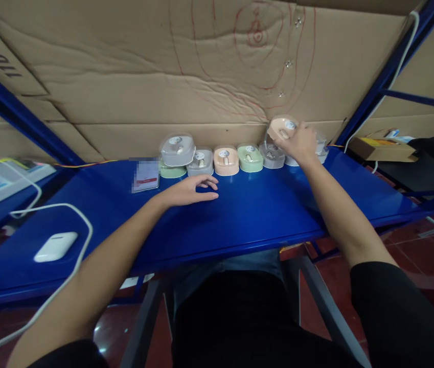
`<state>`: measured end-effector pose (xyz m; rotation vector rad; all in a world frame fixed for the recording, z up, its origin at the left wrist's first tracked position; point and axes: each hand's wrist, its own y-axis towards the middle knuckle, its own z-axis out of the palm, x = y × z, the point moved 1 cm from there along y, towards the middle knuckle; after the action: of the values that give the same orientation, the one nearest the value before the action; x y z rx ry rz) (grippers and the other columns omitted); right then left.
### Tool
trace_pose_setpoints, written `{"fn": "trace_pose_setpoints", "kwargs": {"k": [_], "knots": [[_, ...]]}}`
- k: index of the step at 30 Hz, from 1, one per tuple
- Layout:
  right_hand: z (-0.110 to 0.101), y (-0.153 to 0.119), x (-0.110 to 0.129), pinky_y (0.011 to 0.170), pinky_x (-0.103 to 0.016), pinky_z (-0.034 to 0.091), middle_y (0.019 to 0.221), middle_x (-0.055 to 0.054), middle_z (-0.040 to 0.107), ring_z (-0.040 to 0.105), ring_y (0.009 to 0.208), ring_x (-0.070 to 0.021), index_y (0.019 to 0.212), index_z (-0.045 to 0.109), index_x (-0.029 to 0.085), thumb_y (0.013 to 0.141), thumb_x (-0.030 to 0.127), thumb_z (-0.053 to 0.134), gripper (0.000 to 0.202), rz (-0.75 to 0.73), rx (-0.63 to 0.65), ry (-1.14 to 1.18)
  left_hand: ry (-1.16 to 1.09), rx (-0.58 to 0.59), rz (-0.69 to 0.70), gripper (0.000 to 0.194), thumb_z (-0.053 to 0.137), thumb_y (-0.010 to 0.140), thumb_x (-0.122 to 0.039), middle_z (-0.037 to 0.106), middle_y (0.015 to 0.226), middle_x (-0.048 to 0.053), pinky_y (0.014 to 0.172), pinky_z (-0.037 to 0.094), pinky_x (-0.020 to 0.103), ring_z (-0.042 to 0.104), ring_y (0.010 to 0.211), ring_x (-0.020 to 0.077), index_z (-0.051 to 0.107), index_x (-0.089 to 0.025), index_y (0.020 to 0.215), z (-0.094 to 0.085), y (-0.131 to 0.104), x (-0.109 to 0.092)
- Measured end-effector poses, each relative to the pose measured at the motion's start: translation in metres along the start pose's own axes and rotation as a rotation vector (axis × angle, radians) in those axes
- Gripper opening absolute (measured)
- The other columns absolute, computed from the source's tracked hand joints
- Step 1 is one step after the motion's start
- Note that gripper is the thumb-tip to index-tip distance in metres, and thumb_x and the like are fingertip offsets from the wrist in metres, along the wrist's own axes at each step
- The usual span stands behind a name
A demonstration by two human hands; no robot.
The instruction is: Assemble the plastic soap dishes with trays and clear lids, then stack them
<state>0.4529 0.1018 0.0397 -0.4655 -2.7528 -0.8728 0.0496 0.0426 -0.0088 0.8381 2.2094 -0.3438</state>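
Note:
A row of small rounded boxes with clear covers stands along the back of the blue table: a grey one (200, 162), a peach one (226, 160), a green one (251, 158) and a dark grey one (273, 155) among them. My right hand (301, 143) is closed on another peach box (282, 129), which is above the dark grey one; whether they touch I cannot tell. My left hand (197, 190) rests over the table in front of the row, fingers stretched and nothing in it. At the left end, a grey box (177, 149) sits on a green one (173, 171).
A phone (146, 175) leans left of the row. A white earbud case (56, 247) and a white cable (86, 230) lie at the left. Cardboard (132, 97) walls the back. A power strip (13, 186) is far left, a cardboard box (383, 150) far right.

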Motion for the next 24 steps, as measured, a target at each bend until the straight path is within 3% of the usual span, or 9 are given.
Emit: {"fn": "trace_pose_setpoints", "kwargs": {"k": [6, 13, 19, 21, 24], "knots": [[0.025, -0.011, 0.017, 0.109, -0.058, 0.051, 0.145, -0.036, 0.062, 0.066, 0.134, -0.0461, 0.145, 0.059, 0.002, 0.095, 0.056, 0.08, 0.076, 0.004, -0.006, -0.187, 0.028, 0.009, 0.006, 0.064, 0.083, 0.09, -0.063, 0.081, 0.142, 0.014, 0.119, 0.057, 0.052, 0.075, 0.138, 0.0332, 0.072, -0.023, 0.139, -0.001, 0.0, 0.004], [0.019, -0.022, 0.017, 0.116, -0.06, 0.043, 0.145, -0.031, 0.064, 0.057, 0.142, -0.0473, 0.136, 0.067, 0.006, 0.102, 0.047, 0.075, 0.054, -0.164, -0.027, -0.245, 0.05, 0.009, 0.016, 0.062, 0.082, 0.091, -0.063, 0.081, 0.143, 0.014, 0.115, 0.059, 0.051, 0.074, 0.139, 0.0339, 0.072, -0.025, 0.138, -0.001, 0.0, 0.006], [0.02, -0.019, 0.01, 0.117, -0.061, 0.042, 0.148, -0.031, 0.063, 0.056, 0.141, -0.0465, 0.138, 0.069, 0.007, 0.106, 0.049, 0.07, 0.053, -0.132, -0.053, -0.259, 0.051, -0.016, 0.02, 0.061, 0.081, 0.09, -0.065, 0.083, 0.135, 0.013, 0.112, 0.06, 0.052, 0.076, 0.13, 0.0339, 0.073, -0.024, 0.135, 0.003, 0.0, 0.001], [0.02, -0.018, 0.008, 0.118, -0.062, 0.041, 0.149, -0.031, 0.062, 0.055, 0.142, -0.047, 0.139, 0.067, 0.006, 0.106, 0.052, 0.068, 0.057, -0.134, -0.056, -0.251, 0.095, -0.16, 0.065, 0.057, 0.078, 0.092, -0.063, 0.082, 0.127, 0.011, 0.109, 0.061, 0.053, 0.077, 0.119, 0.0323, 0.071, -0.024, 0.133, 0.004, 0.0, -0.002], [0.017, -0.018, 0.006, 0.121, -0.062, 0.04, 0.151, -0.032, 0.061, 0.054, 0.144, -0.0475, 0.141, 0.064, 0.006, 0.105, 0.055, 0.065, 0.061, -0.153, -0.081, -0.211, 0.277, -0.589, 0.099, 0.054, 0.077, 0.094, -0.059, 0.076, 0.131, 0.014, 0.117, 0.054, 0.059, 0.07, 0.128, 0.0371, 0.067, -0.024, 0.135, -0.002, -0.004, -0.006]]}}
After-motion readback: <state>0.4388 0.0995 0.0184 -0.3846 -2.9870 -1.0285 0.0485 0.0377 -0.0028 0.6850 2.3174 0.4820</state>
